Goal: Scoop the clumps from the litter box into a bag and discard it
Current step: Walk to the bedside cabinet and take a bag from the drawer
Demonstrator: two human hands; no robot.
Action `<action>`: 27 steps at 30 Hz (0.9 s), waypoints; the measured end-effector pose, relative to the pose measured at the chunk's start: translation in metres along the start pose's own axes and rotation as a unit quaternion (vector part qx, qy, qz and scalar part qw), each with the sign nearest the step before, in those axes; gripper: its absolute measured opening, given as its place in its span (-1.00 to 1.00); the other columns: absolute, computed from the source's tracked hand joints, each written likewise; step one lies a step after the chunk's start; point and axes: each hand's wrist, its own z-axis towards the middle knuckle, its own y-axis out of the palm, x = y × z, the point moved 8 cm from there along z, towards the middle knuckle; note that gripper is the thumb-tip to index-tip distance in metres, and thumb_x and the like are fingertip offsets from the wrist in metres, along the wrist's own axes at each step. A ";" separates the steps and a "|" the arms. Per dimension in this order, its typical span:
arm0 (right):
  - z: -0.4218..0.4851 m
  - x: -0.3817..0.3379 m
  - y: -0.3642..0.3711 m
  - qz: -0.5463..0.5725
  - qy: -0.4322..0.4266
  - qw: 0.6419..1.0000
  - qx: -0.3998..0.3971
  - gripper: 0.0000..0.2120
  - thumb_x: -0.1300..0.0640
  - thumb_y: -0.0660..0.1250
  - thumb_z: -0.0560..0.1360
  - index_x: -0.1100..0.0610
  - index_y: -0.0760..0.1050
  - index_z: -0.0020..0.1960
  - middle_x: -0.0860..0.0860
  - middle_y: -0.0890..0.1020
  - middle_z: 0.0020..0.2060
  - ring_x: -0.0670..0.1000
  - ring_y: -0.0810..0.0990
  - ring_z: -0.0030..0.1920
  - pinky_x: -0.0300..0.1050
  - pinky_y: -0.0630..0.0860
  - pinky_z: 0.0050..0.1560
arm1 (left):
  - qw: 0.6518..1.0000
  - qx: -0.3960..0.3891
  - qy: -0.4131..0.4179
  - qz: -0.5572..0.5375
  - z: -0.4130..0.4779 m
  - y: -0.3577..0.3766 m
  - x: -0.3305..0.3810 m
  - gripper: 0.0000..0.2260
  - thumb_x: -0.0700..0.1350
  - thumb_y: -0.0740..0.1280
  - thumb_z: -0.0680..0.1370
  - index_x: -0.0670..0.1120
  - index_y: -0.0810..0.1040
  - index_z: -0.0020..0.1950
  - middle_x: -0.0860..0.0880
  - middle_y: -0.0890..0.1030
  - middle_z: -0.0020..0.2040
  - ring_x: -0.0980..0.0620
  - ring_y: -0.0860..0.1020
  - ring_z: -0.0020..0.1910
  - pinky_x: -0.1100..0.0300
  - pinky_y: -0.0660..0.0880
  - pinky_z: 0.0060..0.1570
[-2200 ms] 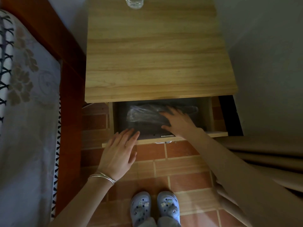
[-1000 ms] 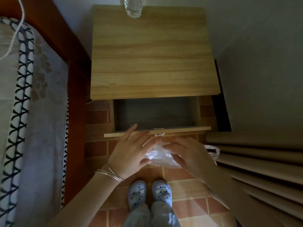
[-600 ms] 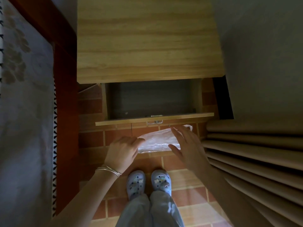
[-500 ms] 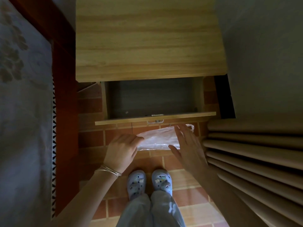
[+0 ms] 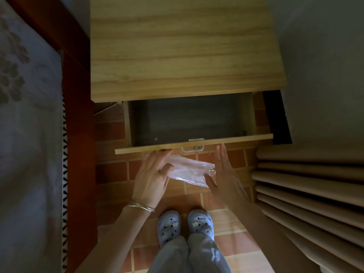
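The left end of the thin clear bag [image 5: 190, 171] is covered by the left hand [image 5: 152, 179], by which it is pinched between thumb and fingers. The bag is held in the air just in front of the open drawer [image 5: 194, 144], above the floor [image 5: 232, 245]. The right hand [image 5: 223, 174] is held flat and wide, fingers straight and thumb spread, at the bag's right end. Its palm is turned away, so it cannot be told whether the plastic is actually touched. The bag's folds and opening are hard to make out in the dim light.

The back of the drawer is hidden under the top of the wooden table [image 5: 185, 52], whose far edge is cut off by the frame. The drawer's inside is dark, and only a small pale speck is seen there. A clear handle [image 5: 193, 148] is fixed to its front.

The floor is laid with reddish tiles. A bed [image 5: 29, 134] with a patterned cover and a red wooden frame is seen on the left, cut off at the edge. Pleated beige curtains [image 5: 311, 190] hang on the right, below a plain grey wall [image 5: 325, 56]. Thin bracelets [image 5: 140, 206] are worn on the left wrist, and pale blue clogs [image 5: 169, 225] on the feet.
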 end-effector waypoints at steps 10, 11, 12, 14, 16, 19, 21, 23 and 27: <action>0.060 -0.012 -0.010 -0.089 0.017 0.995 -0.041 -0.18 0.00 0.37 0.45 0.33 0.01 0.47 0.28 -0.07 0.46 0.23 -0.08 0.45 0.19 0.23 0.38 | 0.998 0.037 0.020 0.036 0.052 -0.023 -0.021 -0.90 -0.28 0.47 0.32 -0.13 0.61 -0.23 -0.16 0.52 0.23 -0.12 0.36 0.28 -0.11 0.37 0.29; 0.064 -0.012 -0.010 -0.104 0.018 0.993 -0.049 -0.17 0.01 0.38 0.44 0.35 0.01 0.47 0.29 -0.09 0.44 0.25 -0.08 0.45 0.20 0.25 0.37 | 0.998 0.033 0.017 0.042 0.056 -0.022 -0.023 -0.90 -0.28 0.48 0.32 -0.13 0.61 -0.24 -0.16 0.52 0.23 -0.13 0.39 0.29 -0.12 0.33 0.32; 0.069 -0.011 -0.011 -0.117 0.018 0.991 -0.057 -0.16 0.03 0.38 0.44 0.36 -0.01 0.47 0.29 -0.13 0.43 0.25 -0.10 0.45 0.19 0.24 0.39 | 0.998 0.031 0.014 0.046 0.061 -0.022 -0.026 -0.89 -0.28 0.49 0.31 -0.13 0.62 -0.24 -0.16 0.52 0.24 -0.14 0.42 0.28 -0.14 0.30 0.34; 0.083 -0.012 -0.014 -0.125 0.012 0.990 -0.066 -0.17 0.09 0.33 0.48 0.35 -0.15 0.48 0.27 -0.28 0.41 0.22 -0.20 0.47 0.11 0.08 0.47 | 0.998 0.027 0.007 0.054 0.072 -0.022 -0.031 -0.90 -0.28 0.48 0.32 -0.13 0.62 -0.24 -0.15 0.52 0.24 -0.15 0.44 0.28 -0.16 0.26 0.36; 0.100 -0.014 -0.018 -0.104 0.010 0.992 -0.073 -0.19 0.15 0.24 0.52 0.32 -0.29 0.47 0.25 -0.35 0.41 0.18 -0.27 0.48 0.04 -0.09 0.50 | 0.997 0.030 -0.005 0.066 0.086 -0.026 -0.038 -0.92 -0.27 0.47 0.33 -0.13 0.62 -0.24 -0.14 0.51 0.26 -0.15 0.42 0.29 -0.16 0.23 0.37; 0.116 -0.015 -0.023 -0.077 0.024 0.993 -0.080 -0.17 0.19 0.22 0.51 0.27 -0.35 0.47 0.25 -0.30 0.46 0.15 -0.29 0.48 0.02 -0.13 0.49 | 0.996 0.032 -0.024 0.077 0.101 -0.031 -0.045 -0.92 -0.27 0.47 0.33 -0.12 0.62 -0.26 -0.11 0.49 0.29 -0.15 0.38 0.32 -0.15 0.22 0.38; 0.117 -0.011 -0.023 -0.084 0.029 0.992 -0.091 -0.16 0.15 0.24 0.51 0.25 -0.33 0.48 0.22 -0.30 0.47 0.12 -0.28 0.49 0.01 -0.10 0.49 | 0.996 0.020 -0.029 0.082 0.103 -0.031 -0.047 -0.91 -0.27 0.48 0.32 -0.12 0.63 -0.25 -0.12 0.47 0.31 -0.15 0.37 0.33 -0.16 0.22 0.37; 0.115 -0.010 -0.031 -0.082 0.023 0.993 -0.085 -0.21 0.14 0.24 0.52 0.24 -0.24 0.50 0.17 -0.25 0.49 0.08 -0.22 0.50 0.00 0.01 0.47 | 0.996 -0.001 -0.046 0.077 0.097 -0.033 -0.047 -0.90 -0.27 0.47 0.33 -0.11 0.64 -0.22 -0.14 0.46 0.33 -0.17 0.36 0.35 -0.17 0.27 0.34; 0.098 -0.012 -0.062 -0.053 0.012 0.994 -0.098 -0.34 0.15 0.24 0.53 0.15 -0.03 0.52 0.05 0.00 0.52 0.02 -0.07 0.51 0.03 0.14 0.43 | 0.998 0.002 -0.054 0.035 0.081 -0.064 -0.022 -0.83 -0.30 0.49 0.29 -0.09 0.63 -0.20 -0.08 0.63 0.03 -0.13 0.56 0.11 -0.07 0.47 0.15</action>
